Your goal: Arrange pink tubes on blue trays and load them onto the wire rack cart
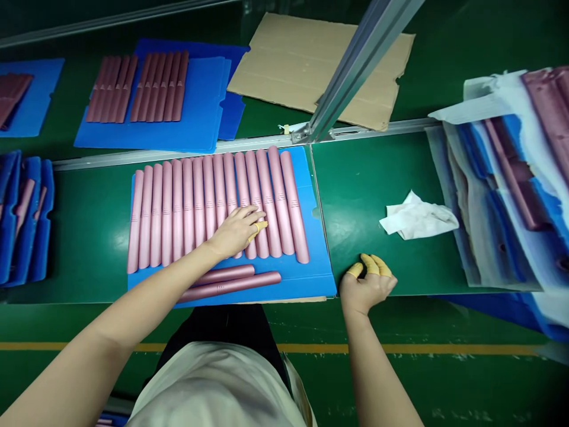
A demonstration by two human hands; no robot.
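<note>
A row of pink metallic tubes [182, 207] lies side by side on a blue plastic sheet [317, 255]. My left hand [240, 230] rests across the right part of this row, its fingers stretched over the tubes, with a yellow cover on one finger. Two more pink tubes [249, 283] lie crosswise below the row, partly hidden by my left forearm. At the bench's front edge, right of the sheet, is my right hand [367, 281]. Its fingers, several in yellow covers, are curled in, and nothing shows in them. A crumpled white cloth [418, 216] lies beyond it.
Behind the metal rail are blue sheets [200, 101] bearing darker pink tubes [160, 86], and a cardboard piece [284, 65]. A slanted metal post [351, 71] rises at the rail. Stacked sheets [498, 196] with pink parts stand right; blue holders [38, 219] stand left.
</note>
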